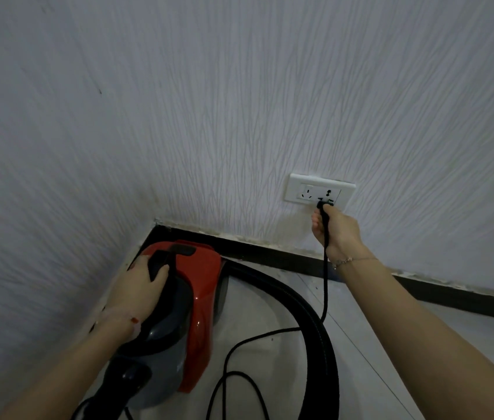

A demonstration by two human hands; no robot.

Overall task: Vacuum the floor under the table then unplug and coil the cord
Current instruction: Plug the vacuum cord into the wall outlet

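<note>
Two grips: right hand (335, 230) curled round the cord (326, 283) just below the plug (324, 204) at the wall socket (297, 189), left hand (139, 286) clasping the red vacuum (203, 286) by its handle in the corner; yanking by cord may strain it.

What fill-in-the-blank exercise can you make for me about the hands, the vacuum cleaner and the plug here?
1. The right hand holds the black plug at the white wall ____.
2. The left hand grips the handle of the ____ vacuum cleaner.
3. The vacuum cleaner stands in a ____ of the room, where two walls meet.
4. The black cord lies in loose loops on the ____.
Missing words: socket; red; corner; floor.
</note>
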